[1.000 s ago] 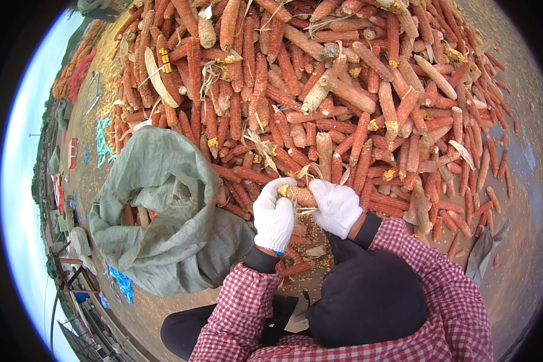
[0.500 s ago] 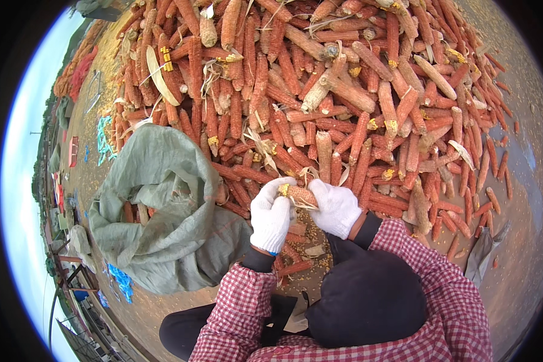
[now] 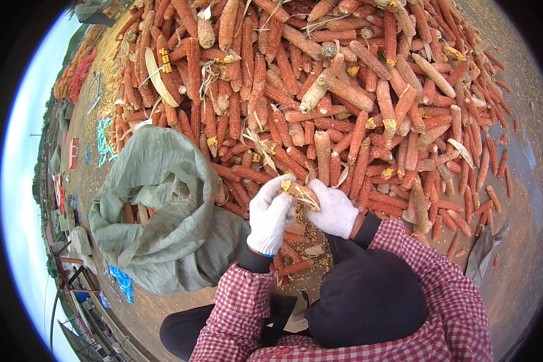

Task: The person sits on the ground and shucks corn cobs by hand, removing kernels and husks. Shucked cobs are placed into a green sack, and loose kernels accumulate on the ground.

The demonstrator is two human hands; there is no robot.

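Note:
Between my two white-gloved hands is a short corn cob (image 3: 302,194), with some yellow kernels and a strip of pale husk on it. My left hand (image 3: 269,211) closes on its left end, thumb and fingers pinched round it. At the other end my right hand (image 3: 333,209) grips the cob, its fingers curled. Just beyond both hands rises a large heap of reddish, mostly bare corn cobs (image 3: 344,127). Left of my left hand stands a grey-green woven sack (image 3: 163,199), its mouth open and a few cobs showing inside.
Loose yellow kernels (image 3: 323,263) and several cobs lie on the ground below my hands. My dark-clad knee (image 3: 368,298) is close under my right forearm. A grey sheet (image 3: 480,256) lies at the right. Blue plastic (image 3: 122,282) sits beyond the sack at the left.
The cob has turned in my hands; its right end now tilts lower and more husk faces up. Both hands have shifted only slightly.

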